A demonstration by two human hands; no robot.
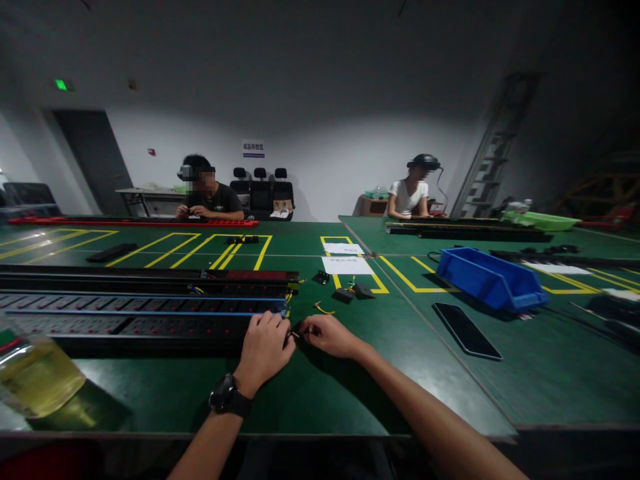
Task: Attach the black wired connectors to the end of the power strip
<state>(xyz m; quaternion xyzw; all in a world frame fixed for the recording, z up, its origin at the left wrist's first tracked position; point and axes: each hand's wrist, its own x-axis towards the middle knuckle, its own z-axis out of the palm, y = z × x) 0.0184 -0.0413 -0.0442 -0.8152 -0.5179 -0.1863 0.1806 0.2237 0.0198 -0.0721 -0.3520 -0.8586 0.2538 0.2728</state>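
Note:
My left hand (265,350), with a black watch (229,395) on its wrist, is closed over the right end of the nearest black power strip (190,327). Just to its right, my right hand (330,335) is pinched, its fingertips almost meeting the left thumb. A short yellowish wire tip (295,335) shows between the hands, but what my right fingers grip is too small to make out. Further power strips (150,305) lie parallel behind the nearest one. Loose wires stick out of their right ends. A yellow-green wire (326,309) lies beyond my right hand.
Small black parts (364,291) lie past the wire, near white paper sheets (347,265). On the right are a phone (467,331) and a blue bin (490,280). A bottle of yellow liquid (43,380) is at front left. Two people work across the green table (370,393).

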